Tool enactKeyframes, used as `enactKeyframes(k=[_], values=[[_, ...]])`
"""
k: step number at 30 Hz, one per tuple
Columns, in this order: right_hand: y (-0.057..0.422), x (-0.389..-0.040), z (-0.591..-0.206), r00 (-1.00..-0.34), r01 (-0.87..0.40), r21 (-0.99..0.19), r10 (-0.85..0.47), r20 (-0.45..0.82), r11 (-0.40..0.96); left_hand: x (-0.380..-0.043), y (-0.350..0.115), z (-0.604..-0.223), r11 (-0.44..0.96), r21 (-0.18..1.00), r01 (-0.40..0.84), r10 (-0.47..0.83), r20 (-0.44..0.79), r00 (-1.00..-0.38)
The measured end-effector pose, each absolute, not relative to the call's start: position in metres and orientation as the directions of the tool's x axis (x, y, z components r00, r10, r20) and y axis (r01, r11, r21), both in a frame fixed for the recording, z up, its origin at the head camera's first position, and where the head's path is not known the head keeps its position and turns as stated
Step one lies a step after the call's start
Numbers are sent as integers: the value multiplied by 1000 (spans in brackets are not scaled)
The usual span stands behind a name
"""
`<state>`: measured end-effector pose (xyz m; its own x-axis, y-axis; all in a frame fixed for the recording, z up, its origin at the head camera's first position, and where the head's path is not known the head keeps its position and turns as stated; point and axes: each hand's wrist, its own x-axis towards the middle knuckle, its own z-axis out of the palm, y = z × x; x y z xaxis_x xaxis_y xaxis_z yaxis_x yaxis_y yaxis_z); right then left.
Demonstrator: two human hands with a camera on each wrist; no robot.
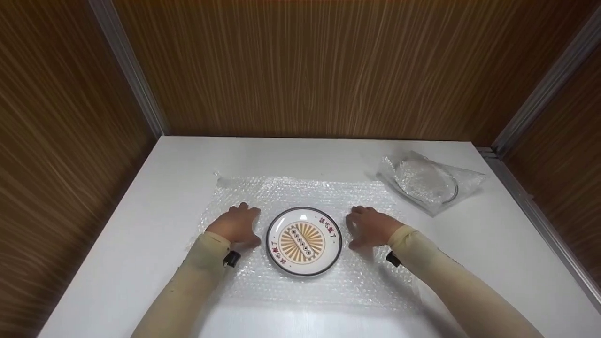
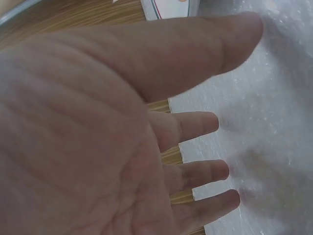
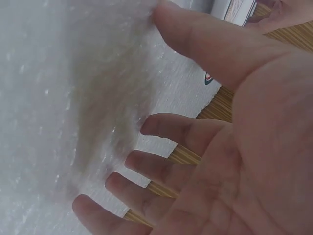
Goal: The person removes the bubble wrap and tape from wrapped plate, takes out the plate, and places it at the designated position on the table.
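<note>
A round white plate with a dark rim, orange sunburst and red characters lies face up on a sheet of bubble wrap. Left of the plate, my left hand rests its fingertips on the sheet, thumb apart from the other fingers. On the plate's other side is my right hand, its fingertips at the bubble wrap. Neither hand touches the plate, and no object is held in either palm. Slivers of the plate show at the top of both wrist views.
A wrapped round item in bubble wrap lies at the back right of the white table. Wood-grain panels with metal edging close off the back and both sides.
</note>
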<state>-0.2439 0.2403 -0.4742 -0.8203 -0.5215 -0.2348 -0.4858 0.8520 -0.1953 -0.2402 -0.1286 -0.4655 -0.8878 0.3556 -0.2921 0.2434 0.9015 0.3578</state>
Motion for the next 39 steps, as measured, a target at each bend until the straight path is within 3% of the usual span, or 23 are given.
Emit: enactKeyframes(k=[22,25,28,31,35,39], values=[[239,-243,-476,-842,-456,-176,-487,-234,873,-240,-117,-466,924,308,226,292,-190,-937],[238,-241,-475,-838,-481,-183,-511,-190,857,-240,-116,-469,926,304,225,287,-176,-942],[230,-239,-477,-832,-525,-219,-550,-71,823,-242,-115,-470,930,292,223,279,-165,-946],[219,-238,-481,-848,-499,-339,-529,5,797,-242,-115,-469,933,273,233,279,-143,-950],[211,-238,-480,-890,-349,-518,-450,-78,781,-241,-114,-467,934,264,239,277,-117,-954],[211,-241,-481,-898,-249,-578,-409,-163,777,-240,-114,-466,933,269,238,278,-124,-952]])
